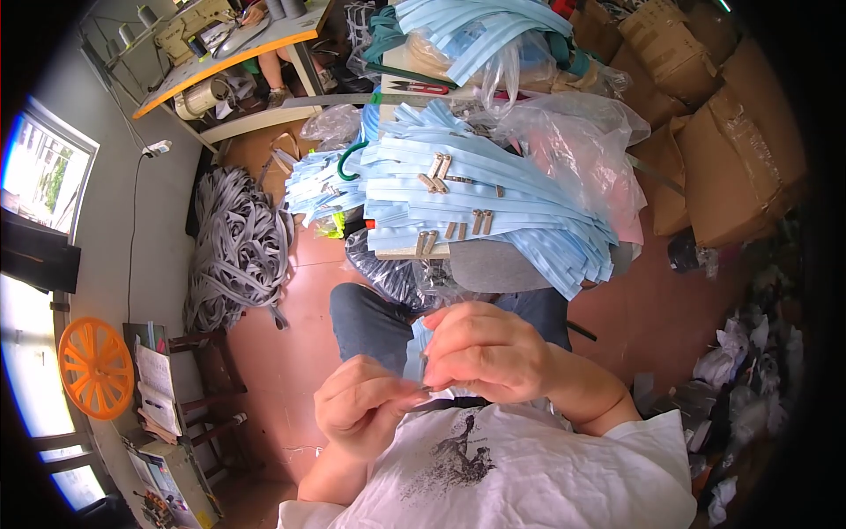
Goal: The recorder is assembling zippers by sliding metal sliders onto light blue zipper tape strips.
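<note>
Close together above my lap, both my hands are pinched around one piece of work. My right hand (489,353) is closed on a light blue zipper tape (414,350), its fingers bent over the strip. My left hand (361,401) pinches at the tape's lower end, where a small dark sliver shows between the fingertips; its kind is too small to tell. In front of my knees, a thick pile of light blue zipper tapes (458,198) covers a small work surface. Several small metal zipper pulls (434,174) lie on top of it.
A tangled heap of grey straps (236,247) lies on the floor at left. Cardboard boxes (736,163) stand at the far right, with clear plastic bags (577,141) beside the pile. At the back left, another person sits by a sewing table (238,62). An orange wheel (97,368) stands near the window.
</note>
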A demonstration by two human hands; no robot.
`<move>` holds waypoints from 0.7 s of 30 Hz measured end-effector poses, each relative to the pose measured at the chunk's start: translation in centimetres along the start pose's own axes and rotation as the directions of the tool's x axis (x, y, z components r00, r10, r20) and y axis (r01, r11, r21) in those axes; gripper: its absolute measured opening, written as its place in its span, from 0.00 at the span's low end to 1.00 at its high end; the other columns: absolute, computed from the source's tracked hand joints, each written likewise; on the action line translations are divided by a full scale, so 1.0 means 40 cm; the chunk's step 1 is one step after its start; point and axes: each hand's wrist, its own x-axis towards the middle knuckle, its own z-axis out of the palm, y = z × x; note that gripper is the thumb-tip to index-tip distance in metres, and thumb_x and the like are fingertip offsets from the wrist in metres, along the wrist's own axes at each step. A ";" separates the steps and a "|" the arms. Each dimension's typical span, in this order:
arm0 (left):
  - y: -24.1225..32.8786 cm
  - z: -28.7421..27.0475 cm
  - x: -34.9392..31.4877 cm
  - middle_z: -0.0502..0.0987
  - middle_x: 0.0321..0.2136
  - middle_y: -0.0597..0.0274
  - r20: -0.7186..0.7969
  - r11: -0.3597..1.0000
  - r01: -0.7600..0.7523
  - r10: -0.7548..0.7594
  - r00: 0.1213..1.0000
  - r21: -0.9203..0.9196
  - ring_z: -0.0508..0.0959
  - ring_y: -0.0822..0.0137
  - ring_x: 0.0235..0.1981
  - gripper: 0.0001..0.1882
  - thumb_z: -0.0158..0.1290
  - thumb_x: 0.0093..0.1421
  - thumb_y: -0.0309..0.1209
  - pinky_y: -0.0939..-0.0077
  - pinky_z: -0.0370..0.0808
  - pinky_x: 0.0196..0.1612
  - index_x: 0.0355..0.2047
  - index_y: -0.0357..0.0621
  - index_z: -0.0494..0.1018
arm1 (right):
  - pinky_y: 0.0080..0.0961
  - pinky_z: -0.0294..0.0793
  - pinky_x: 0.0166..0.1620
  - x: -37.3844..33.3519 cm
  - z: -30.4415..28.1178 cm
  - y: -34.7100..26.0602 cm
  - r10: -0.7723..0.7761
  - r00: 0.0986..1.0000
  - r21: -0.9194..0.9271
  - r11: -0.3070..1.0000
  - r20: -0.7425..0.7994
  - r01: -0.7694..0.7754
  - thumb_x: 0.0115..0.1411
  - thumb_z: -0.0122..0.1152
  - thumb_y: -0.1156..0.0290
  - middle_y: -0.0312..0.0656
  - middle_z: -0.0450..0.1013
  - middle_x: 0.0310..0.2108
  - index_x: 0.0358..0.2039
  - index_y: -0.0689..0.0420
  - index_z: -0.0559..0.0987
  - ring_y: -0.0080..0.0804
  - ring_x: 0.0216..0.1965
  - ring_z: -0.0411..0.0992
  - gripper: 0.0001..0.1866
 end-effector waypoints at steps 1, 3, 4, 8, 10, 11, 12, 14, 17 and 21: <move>0.001 0.002 0.003 0.76 0.22 0.60 0.010 1.000 0.001 -0.001 1.000 -0.004 0.74 0.66 0.22 0.11 0.68 0.44 0.23 0.77 0.69 0.25 0.27 0.37 0.78 | 0.40 0.78 0.46 -0.001 -0.002 0.001 0.000 1.000 0.000 1.000 -0.001 0.000 0.47 0.70 0.79 0.42 0.75 0.33 0.33 0.60 0.80 0.37 0.35 0.75 0.11; 0.005 0.009 0.007 0.76 0.22 0.58 0.002 1.000 0.020 -0.020 1.000 0.003 0.75 0.66 0.23 0.11 0.67 0.45 0.21 0.76 0.69 0.26 0.28 0.36 0.77 | 0.40 0.78 0.46 -0.004 -0.004 0.006 -0.010 1.000 -0.046 0.999 0.009 0.011 0.48 0.70 0.77 0.41 0.76 0.34 0.33 0.61 0.80 0.37 0.36 0.75 0.11; 0.007 0.010 0.008 0.77 0.23 0.57 -0.008 0.999 0.035 -0.035 0.999 0.008 0.75 0.65 0.23 0.10 0.67 0.45 0.20 0.76 0.70 0.26 0.28 0.35 0.77 | 0.40 0.78 0.46 -0.003 -0.006 0.005 -0.012 1.000 -0.048 0.999 0.009 0.012 0.48 0.70 0.77 0.41 0.76 0.34 0.33 0.61 0.80 0.37 0.36 0.75 0.11; 0.004 0.013 0.007 0.77 0.23 0.57 -0.008 0.999 0.034 -0.034 0.999 -0.023 0.76 0.64 0.24 0.10 0.66 0.46 0.19 0.75 0.71 0.27 0.29 0.34 0.76 | 0.35 0.77 0.44 0.005 -0.018 0.008 -0.043 0.999 -0.127 0.991 0.010 0.044 0.47 0.71 0.73 0.37 0.74 0.32 0.32 0.55 0.82 0.34 0.33 0.74 0.10; 0.003 0.013 0.009 0.77 0.23 0.56 -0.010 0.999 0.012 -0.013 1.000 -0.048 0.76 0.64 0.24 0.09 0.64 0.47 0.17 0.74 0.71 0.27 0.29 0.34 0.76 | 0.32 0.76 0.41 0.004 -0.027 0.004 -0.058 0.998 -0.155 0.986 0.004 0.058 0.46 0.71 0.71 0.35 0.73 0.31 0.32 0.52 0.83 0.32 0.32 0.73 0.10; 0.003 0.013 0.009 0.77 0.23 0.56 -0.011 0.999 0.013 -0.013 1.000 -0.047 0.76 0.64 0.24 0.09 0.64 0.47 0.17 0.74 0.71 0.27 0.29 0.34 0.76 | 0.30 0.74 0.38 -0.001 -0.031 -0.001 -0.027 1.000 -0.199 0.980 0.015 0.029 0.46 0.72 0.69 0.34 0.72 0.30 0.32 0.51 0.84 0.31 0.32 0.72 0.11; 0.002 0.013 0.008 0.76 0.24 0.56 -0.017 0.998 0.010 -0.011 1.000 -0.054 0.75 0.64 0.24 0.10 0.64 0.46 0.16 0.75 0.70 0.27 0.29 0.33 0.76 | 0.27 0.72 0.35 -0.003 -0.033 -0.003 0.005 1.000 -0.242 0.970 0.025 0.001 0.45 0.73 0.68 0.33 0.72 0.30 0.32 0.49 0.84 0.30 0.31 0.72 0.11; -0.004 0.015 0.006 0.76 0.24 0.56 -0.019 0.998 0.008 -0.009 1.000 -0.066 0.75 0.64 0.24 0.10 0.64 0.46 0.15 0.75 0.70 0.27 0.29 0.33 0.76 | 0.26 0.70 0.33 -0.010 -0.030 0.004 0.006 1.000 -0.217 0.976 0.027 0.000 0.45 0.73 0.67 0.33 0.72 0.29 0.32 0.49 0.84 0.30 0.30 0.71 0.12; -0.007 0.013 0.003 0.74 0.24 0.57 -0.022 0.996 -0.008 0.007 1.000 -0.088 0.74 0.65 0.24 0.10 0.63 0.44 0.13 0.76 0.69 0.26 0.28 0.33 0.76 | 0.26 0.70 0.30 -0.015 -0.017 0.014 0.009 1.000 -0.154 0.988 0.020 -0.006 0.45 0.74 0.67 0.34 0.73 0.29 0.33 0.51 0.83 0.30 0.28 0.71 0.13; -0.011 0.015 0.008 0.73 0.24 0.58 -0.024 0.996 -0.018 0.016 1.000 -0.083 0.73 0.66 0.24 0.11 0.63 0.43 0.12 0.77 0.68 0.26 0.28 0.33 0.76 | 0.27 0.73 0.31 -0.022 0.004 0.026 0.021 0.998 -0.062 0.998 -0.054 -0.025 0.46 0.74 0.70 0.39 0.75 0.29 0.34 0.56 0.82 0.34 0.28 0.73 0.13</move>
